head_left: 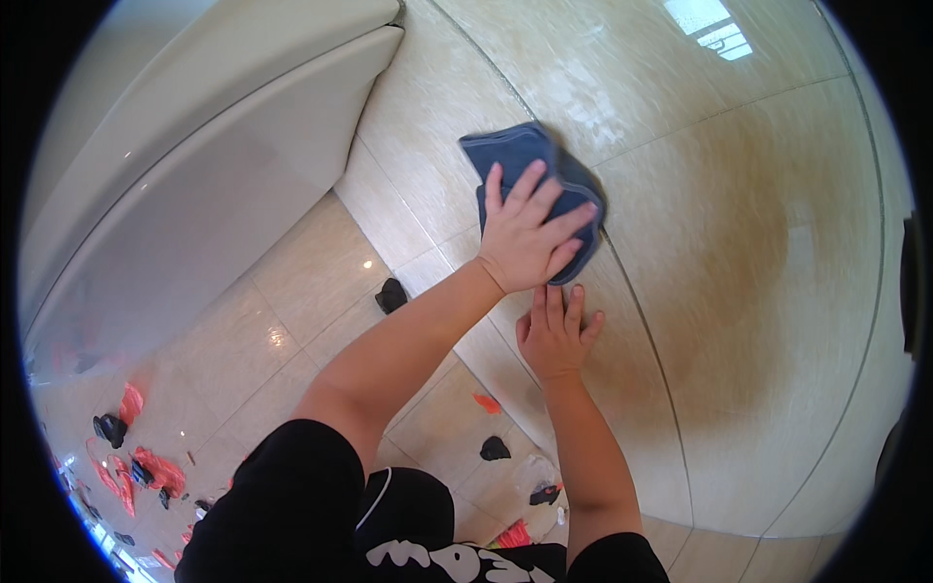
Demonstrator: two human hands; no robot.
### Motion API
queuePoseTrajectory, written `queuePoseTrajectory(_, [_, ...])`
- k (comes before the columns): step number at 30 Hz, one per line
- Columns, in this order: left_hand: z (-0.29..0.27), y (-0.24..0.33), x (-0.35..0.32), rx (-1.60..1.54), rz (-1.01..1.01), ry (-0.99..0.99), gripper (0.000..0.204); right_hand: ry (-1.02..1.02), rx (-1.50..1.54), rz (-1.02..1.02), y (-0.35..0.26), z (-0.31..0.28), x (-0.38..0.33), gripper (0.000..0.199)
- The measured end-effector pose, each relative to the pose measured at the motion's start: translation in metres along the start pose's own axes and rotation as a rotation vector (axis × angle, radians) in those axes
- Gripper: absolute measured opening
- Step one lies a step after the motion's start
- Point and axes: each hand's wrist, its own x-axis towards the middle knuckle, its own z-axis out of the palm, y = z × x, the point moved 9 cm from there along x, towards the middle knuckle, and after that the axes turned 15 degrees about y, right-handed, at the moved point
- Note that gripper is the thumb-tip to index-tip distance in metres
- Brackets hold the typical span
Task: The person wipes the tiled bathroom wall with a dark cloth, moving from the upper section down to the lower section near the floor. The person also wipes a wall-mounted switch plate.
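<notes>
One beige tiled wall, glossy; one white fixture, to its left; one tiled floor, below; one dark blue cloth, against the wall; the person's left hand, laid on the cloth, fingers splayed, ungripping; the right hand, just below it on the wall, fingers extended, released; one black scrap, on the floor; one smaller orange-red scrap, nearby.

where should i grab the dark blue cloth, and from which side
Probably best by its upper-left corner, coming from the upper left: that corner of the dark blue cloth sticks out past the fingertips of the left hand, which covers much of the rest. It lies against the tiles, so a pinch at the edge seems easiest.
</notes>
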Motion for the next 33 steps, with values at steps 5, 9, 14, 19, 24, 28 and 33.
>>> queuePoseTrajectory(5, [-0.013, -0.085, -0.069, 0.222, -0.67, 0.246, 0.051, 0.015, -0.038, -0.036, 0.001, -0.004, 0.007, 0.047])
queuePoseTrajectory(9, [-0.005, -0.093, -0.174, 0.226, -1.01, 0.383, 0.053, 0.01, -0.04, -0.042, -0.003, -0.002, 0.01, 0.048])
queuePoseTrajectory(14, [0.022, -0.044, -0.215, 0.116, -0.997, 0.25, 0.059, -0.027, 0.055, -0.013, -0.005, 0.0, 0.011, 0.051])
queuePoseTrajectory(19, [0.002, -0.019, -0.058, 0.078, -0.364, -0.03, 0.047, -0.126, 0.049, -0.005, -0.007, 0.011, -0.011, 0.053])
queuePoseTrajectory(24, [-0.008, -0.049, -0.013, 0.104, -0.306, 0.033, 0.053, -0.086, -0.036, -0.086, -0.021, 0.015, -0.005, 0.055])
queuePoseTrajectory(28, [-0.019, -0.109, -0.018, 0.182, -0.553, 0.22, 0.058, -0.069, -0.04, -0.081, -0.021, 0.014, -0.005, 0.055])
queuePoseTrajectory(33, [-0.018, -0.121, -0.094, 0.179, -0.934, 0.423, 0.058, -0.061, -0.026, -0.079, -0.028, 0.02, 0.0, 0.053])
